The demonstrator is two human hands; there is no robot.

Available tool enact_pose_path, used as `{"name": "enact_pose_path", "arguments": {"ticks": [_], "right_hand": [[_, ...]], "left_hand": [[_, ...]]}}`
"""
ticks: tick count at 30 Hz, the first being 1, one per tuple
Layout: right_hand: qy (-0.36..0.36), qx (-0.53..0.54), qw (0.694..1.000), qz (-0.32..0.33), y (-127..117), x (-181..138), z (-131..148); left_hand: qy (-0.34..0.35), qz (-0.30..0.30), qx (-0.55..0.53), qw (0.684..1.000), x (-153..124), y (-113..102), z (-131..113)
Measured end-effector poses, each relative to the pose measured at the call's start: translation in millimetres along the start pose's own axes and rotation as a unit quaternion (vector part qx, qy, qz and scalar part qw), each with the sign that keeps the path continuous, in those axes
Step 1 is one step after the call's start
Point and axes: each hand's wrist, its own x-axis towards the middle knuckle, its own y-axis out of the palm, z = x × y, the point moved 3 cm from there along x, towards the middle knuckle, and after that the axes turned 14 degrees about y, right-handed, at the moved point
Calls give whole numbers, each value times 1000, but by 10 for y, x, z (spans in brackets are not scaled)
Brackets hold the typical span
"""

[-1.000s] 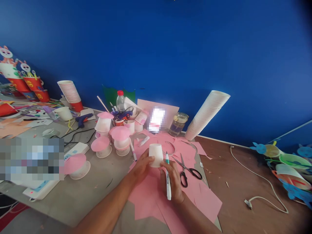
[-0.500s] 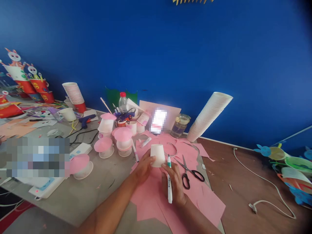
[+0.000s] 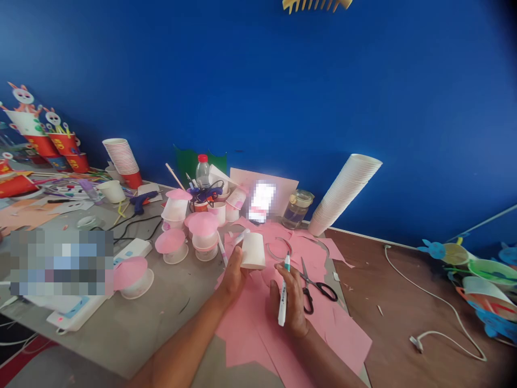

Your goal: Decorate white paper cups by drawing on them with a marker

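A white paper cup [image 3: 254, 250] is gripped by my left hand [image 3: 233, 276], turned upside down and slightly tilted above the pink paper [image 3: 250, 334]. My right hand [image 3: 291, 302], a little apart from the cup, holds a white marker [image 3: 283, 302] with a green band, its dark tip pointing up and away from me. Black-handled scissors [image 3: 319, 288] lie partly open on the paper just right of that hand. Several white cups topped with pink paper [image 3: 204, 223] stand to the left of my hands.
A tall leaning stack of white cups [image 3: 345, 194] and a glass jar [image 3: 298, 207] stand along the blue wall. A lit phone [image 3: 262, 202] leans at the back. On the left are a power strip [image 3: 97, 291], a glue gun [image 3: 141, 200] and cup crafts [image 3: 50, 143].
My left hand has moved the cup slightly left and tilted it. My right hand has drawn away from the cup, its fingers looser around the marker.
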Motion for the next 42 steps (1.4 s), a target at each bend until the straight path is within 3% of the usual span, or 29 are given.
{"name": "enact_pose_path", "arguments": {"ticks": [7, 12, 19, 27, 29, 34, 36, 42], "right_hand": [[24, -9, 1000, 8, -13, 81, -23], [26, 3, 1000, 15, -17, 116, -29], [29, 8, 999, 20, -23, 134, -44], [31, -18, 999, 21, 9, 87, -79], [25, -32, 999, 22, 11, 73, -84], [27, -26, 999, 24, 11, 71, -92], [28, -19, 999, 23, 13, 71, -90], [25, -20, 999, 21, 18, 59, -64]], "left_hand": [[78, -28, 131, 988, 54, -82, -69], [93, -2, 223, 970, 75, -66, -117], [164, -3, 405, 900, 94, -5, -193], [207, 38, 594, 776, 121, -150, -40], [210, 53, 591, 777, 106, -171, 8], [212, 34, 478, 852, 57, -172, 23], [230, 38, 448, 863, 36, -139, -13], [348, 112, 471, 803, -105, 49, -164]]}}
